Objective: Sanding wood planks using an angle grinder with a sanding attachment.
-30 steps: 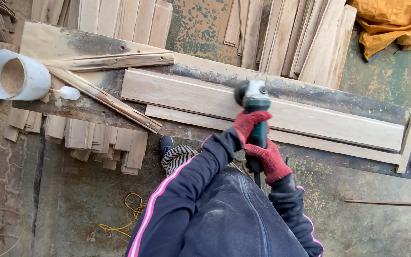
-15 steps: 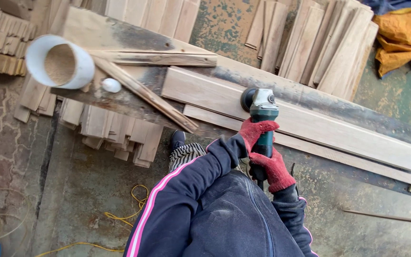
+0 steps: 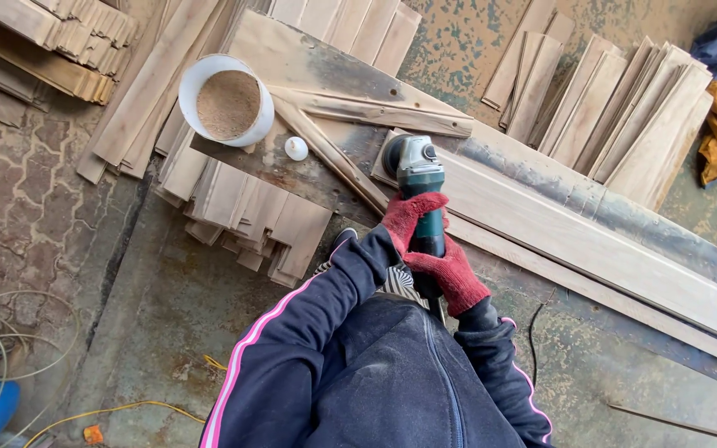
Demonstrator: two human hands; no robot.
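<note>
Grinder (image 3: 415, 170) in both gloved hands

Grinder (image 3: 415, 170) sits on left end of plank (image 3: 591, 241) on the bench (image 3: 292, 58), bucket (image 3: 226, 101) to its left, board stacks behind and below bench.

Woodworking yard: stacked planks (image 3: 616, 116), sawdust bucket (image 3: 227, 101).

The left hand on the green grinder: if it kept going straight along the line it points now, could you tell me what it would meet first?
Probably the grinder's own grey head, directly ahead of the left hand; beyond it, the thin wooden strip lying across the bench, though depth is unclear.
</note>
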